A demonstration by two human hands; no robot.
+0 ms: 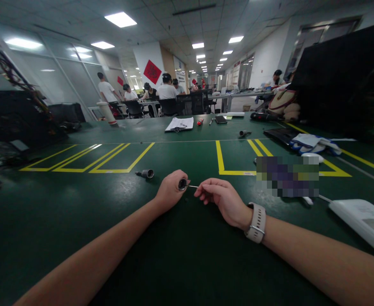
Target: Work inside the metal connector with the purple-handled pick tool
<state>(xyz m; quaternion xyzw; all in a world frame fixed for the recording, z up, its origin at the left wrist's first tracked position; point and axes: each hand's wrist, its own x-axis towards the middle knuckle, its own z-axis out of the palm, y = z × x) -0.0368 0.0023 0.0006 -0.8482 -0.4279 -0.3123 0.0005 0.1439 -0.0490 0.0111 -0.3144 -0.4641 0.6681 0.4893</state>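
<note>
My left hand (171,189) is wrapped round a dark cylindrical part (182,184), whose round open end faces me. A thin metal rod (192,186) runs from the side of this part to the fingertips of my right hand (220,197). Those fingers are curled and pinched at the rod's end, and a pale watch strap circles the wrist. Just below the two hands a tiny dark piece (186,199) lies on the green table (174,263). To the left of my left hand, a similar dark cylindrical part (147,173) with a narrow tail rests on its side.
Another dark part (244,133) lies farther back. A clipboard with paper (179,124), a red object (200,122) and a black notebook (221,119) are beyond. At right are gloves (314,143), a white mouse (312,158), a blurred-out patch and a white device (362,221). Several people sit behind.
</note>
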